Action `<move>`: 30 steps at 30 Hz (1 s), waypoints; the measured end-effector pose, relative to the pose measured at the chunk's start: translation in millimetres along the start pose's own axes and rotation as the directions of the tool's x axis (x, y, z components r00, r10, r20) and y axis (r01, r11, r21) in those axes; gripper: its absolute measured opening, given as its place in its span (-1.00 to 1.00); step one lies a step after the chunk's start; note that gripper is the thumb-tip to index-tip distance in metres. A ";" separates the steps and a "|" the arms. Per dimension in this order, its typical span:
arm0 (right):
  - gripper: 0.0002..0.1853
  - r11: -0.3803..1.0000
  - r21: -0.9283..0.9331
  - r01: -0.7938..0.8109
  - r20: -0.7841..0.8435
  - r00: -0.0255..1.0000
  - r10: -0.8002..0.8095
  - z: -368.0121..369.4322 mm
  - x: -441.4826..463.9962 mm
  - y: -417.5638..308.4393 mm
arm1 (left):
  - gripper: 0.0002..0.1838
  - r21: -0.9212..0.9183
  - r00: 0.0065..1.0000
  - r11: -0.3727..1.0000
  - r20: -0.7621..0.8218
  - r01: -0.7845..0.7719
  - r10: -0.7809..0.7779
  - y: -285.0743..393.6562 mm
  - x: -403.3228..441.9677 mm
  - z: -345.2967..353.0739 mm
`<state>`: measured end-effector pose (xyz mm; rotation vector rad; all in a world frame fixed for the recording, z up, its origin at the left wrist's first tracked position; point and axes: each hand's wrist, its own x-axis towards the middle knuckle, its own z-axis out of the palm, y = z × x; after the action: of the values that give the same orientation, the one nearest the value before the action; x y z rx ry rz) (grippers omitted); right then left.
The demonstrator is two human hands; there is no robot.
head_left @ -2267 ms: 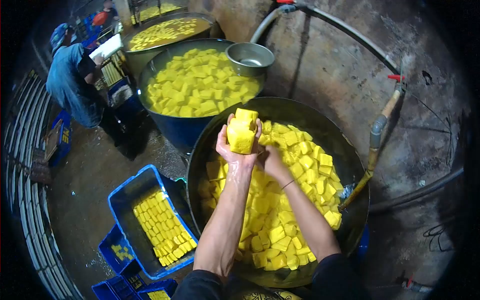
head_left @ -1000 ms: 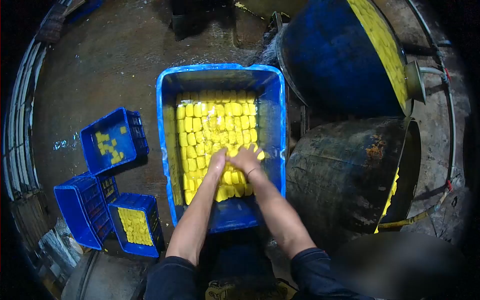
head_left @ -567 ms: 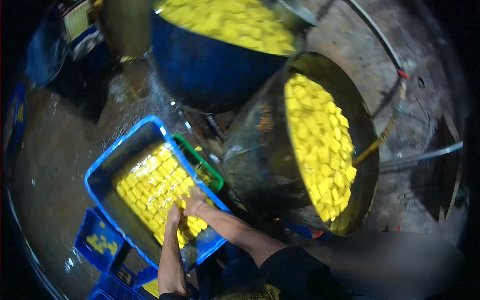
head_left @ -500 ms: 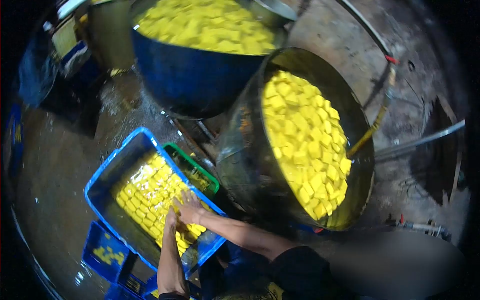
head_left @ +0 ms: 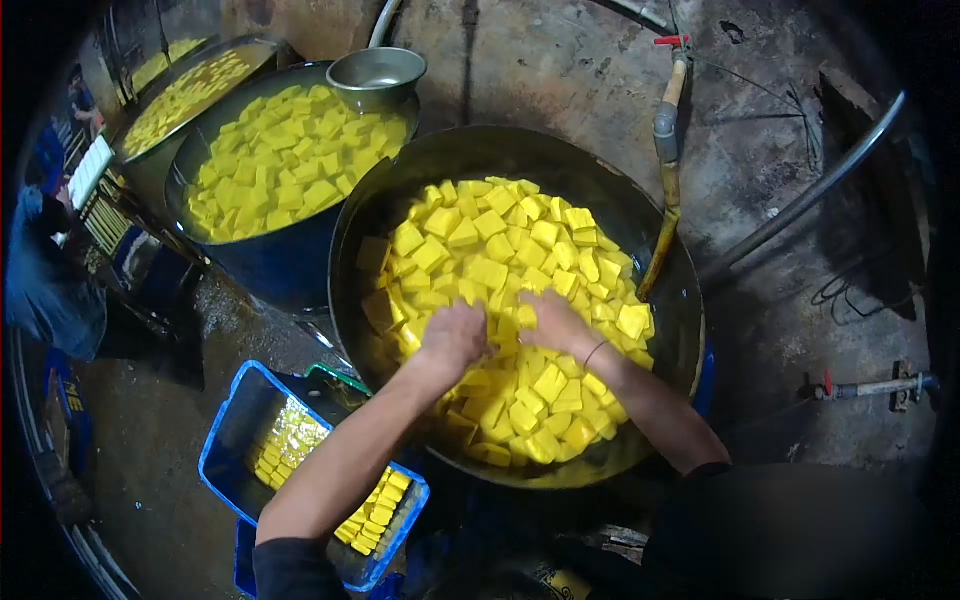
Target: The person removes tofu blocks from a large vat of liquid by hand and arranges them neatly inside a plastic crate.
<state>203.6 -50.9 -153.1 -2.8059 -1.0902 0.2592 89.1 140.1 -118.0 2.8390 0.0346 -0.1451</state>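
Yellow blocks [head_left: 550, 382] fill much of a large round dark vat [head_left: 687, 300], heaped and partly under water. Over the middle of the heap, my left hand [head_left: 458, 335] has its fingers curled down; what lies under them is hidden. To its right is my right hand [head_left: 555, 325], its fingers bent down at a yellow block, and I cannot make out whether it grips it. A small gap with blocks showing separates the two hands. Below my left forearm, a blue tub [head_left: 232, 418] holds rows of smaller yellow pieces in water.
Another vat of yellow blocks [head_left: 178, 205] stands at the upper left, a metal bowl [head_left: 376, 75] at its edge. A yellowish pipe [head_left: 663, 235] reaches into the near vat. A green crate [head_left: 335, 380] sits beside the tub. At far left is a person in blue [head_left: 50, 285].
Both hands have left the blue tub and are now over the blocks in the large vat. The view has turned, so the vat sits centrally and the tub lower left.
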 end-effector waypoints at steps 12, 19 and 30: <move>-0.59 0.762 0.647 -0.006 0.279 0.932 -0.230 -73.4 110.4 68.1 | -0.72 -0.500 0.995 0.860 0.070 0.102 -0.077 -18.4 75.3 10.8; -0.31 0.948 0.196 -0.250 0.190 0.958 0.213 -19.7 218.9 25.9 | -0.61 -0.290 0.971 0.945 -0.133 0.153 -0.198 -24.8 136.1 99.8; -0.31 0.524 0.845 -0.104 0.255 0.941 -0.225 -58.4 177.9 70.0 | -0.49 -0.980 0.887 -0.191 0.049 -0.045 -0.460 -37.4 122.7 67.1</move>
<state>390.5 15.5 -128.7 -1.8282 -0.7677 0.9984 203.2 157.1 -205.4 1.0631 0.5044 0.2521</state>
